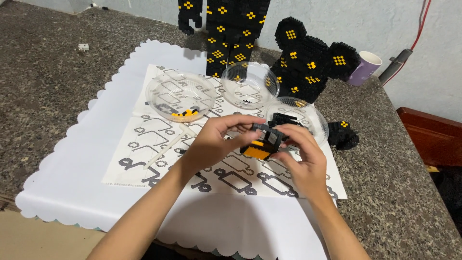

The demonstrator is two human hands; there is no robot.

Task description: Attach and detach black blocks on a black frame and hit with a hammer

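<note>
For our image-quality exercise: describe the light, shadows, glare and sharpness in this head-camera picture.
Head view: soft, even light; faint shadows under the left hand and right hand; small glints on the clear bowls; the black-and-orange brick piece is sharp; the frame's corners are dimmer.

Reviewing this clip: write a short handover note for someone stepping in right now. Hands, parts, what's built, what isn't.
Left hand and right hand together grip a small black-and-orange brick assembly above the instruction sheet.
Loose parts: orange and black bits in the left bowl, a few black in the middle bowl, black pieces in the right bowl.
Done: bear head and torso section stand at the back; a small black piece lies beside the right bowl.
Left: the held assembly looks unfinished.
</note>
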